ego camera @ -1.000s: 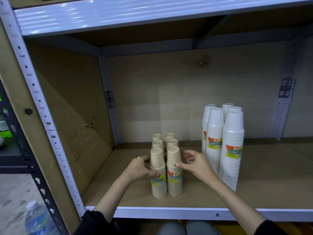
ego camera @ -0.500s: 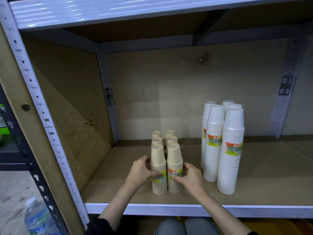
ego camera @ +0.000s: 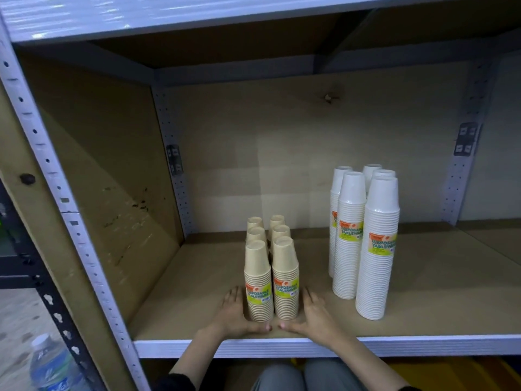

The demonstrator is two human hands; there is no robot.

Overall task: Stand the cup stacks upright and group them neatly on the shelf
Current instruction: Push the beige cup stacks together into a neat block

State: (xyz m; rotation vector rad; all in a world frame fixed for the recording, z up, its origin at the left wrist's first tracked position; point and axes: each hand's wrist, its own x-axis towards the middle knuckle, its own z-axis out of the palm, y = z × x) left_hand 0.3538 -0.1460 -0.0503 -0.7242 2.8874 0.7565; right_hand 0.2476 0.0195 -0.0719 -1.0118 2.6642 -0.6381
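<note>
On the shelf [ego camera: 197, 292], near its front edge and left of the middle, stand six short stacks of tan cups [ego camera: 270, 266], all upright with their bottoms up, packed in two rows of three that run from front to back and touch one another. The two front stacks each carry a yellow-green and orange label reading "DISPOSABLE TABLEWARE" low on the side; labels on the four behind are hidden. To the right of the tan cups, apart from them, stand five taller stacks of white cups [ego camera: 366, 241], also upright and bottoms up, grouped close together, with the same kind of label on the three nearer ones. The left hand [ego camera: 238, 314] lies open and flat on the shelf against the left side of the tan cups, fingers stretched back along them and thumb turned inward across the front; it holds nothing. The right hand [ego camera: 311, 314] mirrors it on the right side of the tan cups, open, palm against the stacks, thumb pointing inward, so the two thumb tips nearly meet in front of the group. Below and left of the tan cups, outside the frame of the shelf, a water bottle [ego camera: 53, 365] stands on the floor.
</note>
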